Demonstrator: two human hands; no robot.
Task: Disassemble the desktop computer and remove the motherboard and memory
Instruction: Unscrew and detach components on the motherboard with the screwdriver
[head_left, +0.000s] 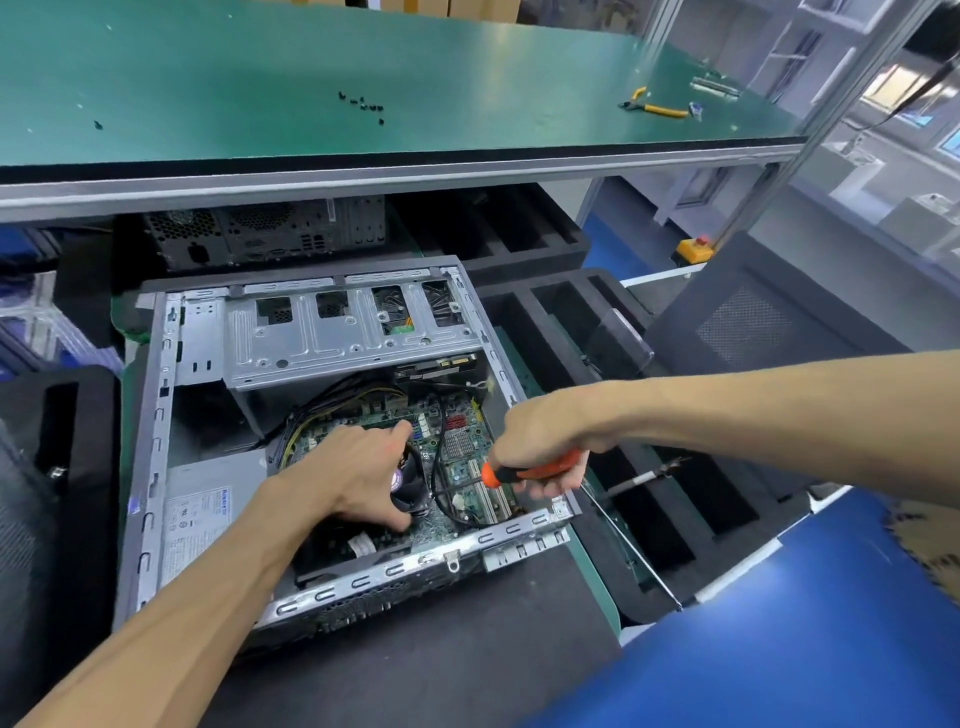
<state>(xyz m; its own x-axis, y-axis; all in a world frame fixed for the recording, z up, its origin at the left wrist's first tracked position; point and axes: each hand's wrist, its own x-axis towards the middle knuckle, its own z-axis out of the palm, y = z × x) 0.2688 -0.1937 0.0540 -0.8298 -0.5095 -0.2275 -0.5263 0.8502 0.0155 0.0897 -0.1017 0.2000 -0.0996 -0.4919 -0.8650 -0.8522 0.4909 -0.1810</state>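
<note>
An open desktop computer case (156, 415) lies on its side in front of me. Inside it sits the green motherboard (462, 452) with black and yellow cables above it. My left hand (358, 473) reaches into the case and grips the black CPU cooler fan (413, 486), thumb and fingers curled round it. My right hand (545, 441) hovers over the case's right edge and holds an orange-handled screwdriver (530, 470), whose long shaft runs down to the right outside the case. The memory is not clearly visible.
A silver drive cage (353, 332) spans the case's far side; the power supply (202, 519) fills its near left. Black foam trays (649, 509) lie to the right. The green shelf (260, 78) above carries several loose screws (363, 104) and yellow pliers (654, 106). Another computer (265, 234) stands behind.
</note>
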